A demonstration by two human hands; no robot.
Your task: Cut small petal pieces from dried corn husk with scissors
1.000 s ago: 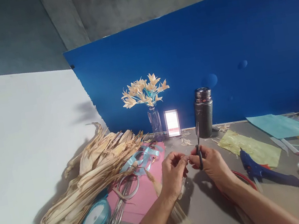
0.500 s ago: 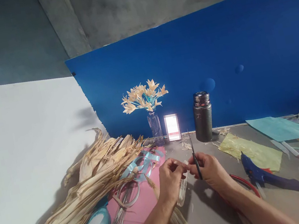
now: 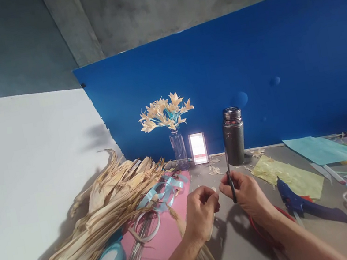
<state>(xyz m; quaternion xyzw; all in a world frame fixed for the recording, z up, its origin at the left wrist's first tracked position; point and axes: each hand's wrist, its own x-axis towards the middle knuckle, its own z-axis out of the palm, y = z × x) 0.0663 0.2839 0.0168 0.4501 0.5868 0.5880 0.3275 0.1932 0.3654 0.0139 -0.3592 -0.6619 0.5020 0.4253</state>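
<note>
One glass bottle (image 3: 178, 149) holds husk flowers (image 3: 165, 112); right hand (image 3: 244, 192) grips scissors (image 3: 229, 174), left hand (image 3: 201, 208) pinches a husk scrap (image 3: 213, 189).

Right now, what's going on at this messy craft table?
A person is working at a grey table. The right hand holds small scissors with the blades pointing up, and the left hand pinches a small pale strip of dried husk beside them. A pile of dried husks lies to the left, a blue glue gun to the right, and a vase of husk flowers stands behind.
</note>
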